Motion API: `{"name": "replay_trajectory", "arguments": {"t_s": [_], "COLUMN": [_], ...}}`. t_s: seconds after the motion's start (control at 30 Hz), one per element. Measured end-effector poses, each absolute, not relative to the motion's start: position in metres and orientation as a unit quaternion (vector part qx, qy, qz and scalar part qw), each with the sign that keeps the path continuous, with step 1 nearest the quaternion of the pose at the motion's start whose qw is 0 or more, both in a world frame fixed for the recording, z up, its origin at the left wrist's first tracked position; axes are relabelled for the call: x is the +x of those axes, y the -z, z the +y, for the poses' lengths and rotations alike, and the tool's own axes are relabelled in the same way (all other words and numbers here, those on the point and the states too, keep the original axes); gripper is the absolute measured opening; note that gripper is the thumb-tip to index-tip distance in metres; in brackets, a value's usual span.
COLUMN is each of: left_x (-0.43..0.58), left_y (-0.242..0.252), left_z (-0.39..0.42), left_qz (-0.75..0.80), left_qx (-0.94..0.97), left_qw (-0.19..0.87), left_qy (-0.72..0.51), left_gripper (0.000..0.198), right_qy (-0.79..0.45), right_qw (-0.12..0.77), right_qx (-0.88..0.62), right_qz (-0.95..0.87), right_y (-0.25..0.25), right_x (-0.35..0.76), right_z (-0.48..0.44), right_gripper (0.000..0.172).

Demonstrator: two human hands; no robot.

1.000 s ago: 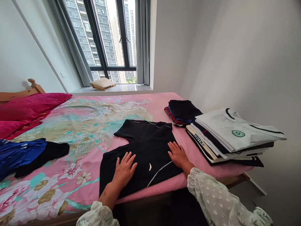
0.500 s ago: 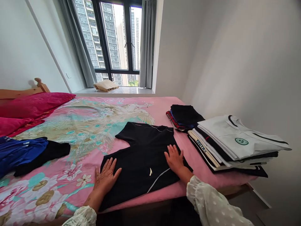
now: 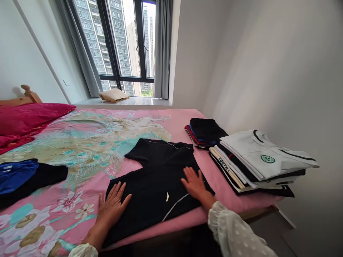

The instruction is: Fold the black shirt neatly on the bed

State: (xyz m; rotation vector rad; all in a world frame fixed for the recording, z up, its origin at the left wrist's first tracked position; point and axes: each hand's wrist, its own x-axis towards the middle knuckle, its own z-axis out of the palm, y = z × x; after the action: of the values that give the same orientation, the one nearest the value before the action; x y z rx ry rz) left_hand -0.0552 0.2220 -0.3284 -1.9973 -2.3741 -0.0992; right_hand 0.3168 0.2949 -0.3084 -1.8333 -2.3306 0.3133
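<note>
A black T-shirt (image 3: 158, 178) with a small pale logo and a thin grey curved line lies spread on the bed. My left hand (image 3: 114, 203) rests on its left edge, palm down with the fingers apart. On the shirt's right side is my right hand (image 3: 194, 182), also palm down, fingers stretched out; whether it presses or hovers just above the cloth I cannot tell. Right of it stands a stack of folded shirts, a white one (image 3: 254, 157) with a green round badge on top. Behind that sits a smaller pile with black folded clothing (image 3: 207, 129) uppermost.
The bed's floral pink sheet (image 3: 88, 142) runs toward the window. Blue and black clothes (image 3: 32, 178) lie loose at left, below red pillows (image 3: 32, 116). A beige folded cloth (image 3: 114, 95) sits on the windowsill. A wall borders the right side.
The view has turned slightly right, so everything sits further left in the picture. Both hands stay at the shirt's two sides, and the shirt lies as before.
</note>
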Motion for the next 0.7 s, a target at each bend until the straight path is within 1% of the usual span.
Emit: {"name": "replay_trajectory", "arguments": {"t_s": [0.07, 0.17, 0.27, 0.37, 0.53, 0.7], "left_x": [-0.055, -0.054, -0.053, -0.053, -0.055, -0.056], "left_y": [0.330, 0.329, 0.326, 0.327, 0.331, 0.329], "left_z": [0.222, 0.222, 0.222, 0.223, 0.225, 0.226], "left_qz": [-0.763, -0.765, -0.769, -0.770, -0.771, -0.772], "left_qx": [-0.645, -0.643, -0.639, -0.638, -0.637, -0.636], "left_qw": [0.022, 0.019, 0.018, 0.026, 0.026, 0.017], "left_qy": [0.032, 0.025, 0.012, 0.008, 0.014, 0.008], "left_gripper": [0.063, 0.063, 0.063, 0.063, 0.063, 0.063], "right_qy": [-0.084, -0.051, -0.065, -0.114, -0.134, -0.123], "right_qw": [0.062, 0.070, 0.151, 0.216, 0.219, 0.220], "right_qx": [-0.696, -0.739, -0.745, -0.749, -0.772, -0.787], "right_qz": [-0.711, -0.668, -0.646, -0.616, -0.581, -0.563], "right_y": [0.318, 0.332, 0.333, 0.321, 0.308, 0.309], "right_x": [0.367, 0.408, 0.411, 0.402, 0.393, 0.381], "right_z": [0.297, 0.291, 0.285, 0.289, 0.305, 0.313], "right_gripper": [0.059, 0.057, 0.053, 0.045, 0.033, 0.030]}}
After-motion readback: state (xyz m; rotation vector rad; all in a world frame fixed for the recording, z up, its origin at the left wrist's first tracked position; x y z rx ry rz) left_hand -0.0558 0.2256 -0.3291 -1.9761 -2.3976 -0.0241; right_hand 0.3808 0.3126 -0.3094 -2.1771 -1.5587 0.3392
